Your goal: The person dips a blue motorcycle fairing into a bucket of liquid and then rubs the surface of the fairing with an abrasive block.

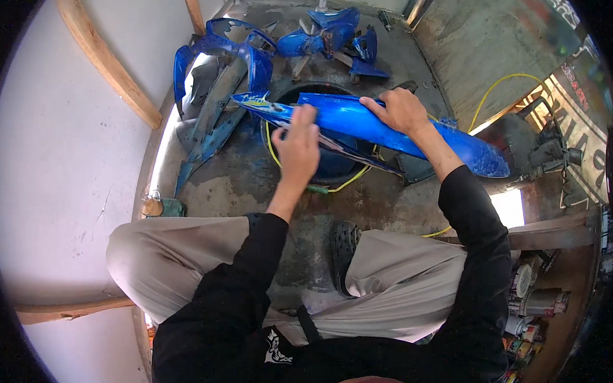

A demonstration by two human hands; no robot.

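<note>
Over a round black tub [291, 92] on the floor [219, 194], a long blue panel [348, 116] is held aslant, its pointed, worn tip at the left and its broad, rounded end lower at the right. The right hand [401, 110] has its grip closed on the panel's upper edge near the middle, the thumb against the glossy face. The left hand [298, 150], blurred, is raised at the panel's narrow part with fingers extended; whether its grip holds anything cannot be told. A yellow hose [350, 182] curves along the near side of the tub.

Beyond the tub lie further blue parts: an arched blue piece [260, 68] at upper left and a cluster of blue pieces [335, 35] at upper centre. Left of the tub, long worn strips [210, 151] lean slantwise beside the white wall [62, 166].

Nearer the wearer, a black clog [344, 247] shows between two bent legs in pale trousers [404, 269]. At lower right, cans [543, 301] stand or lie below a wooden board [551, 237], partly cut off by the dark rim of the view
</note>
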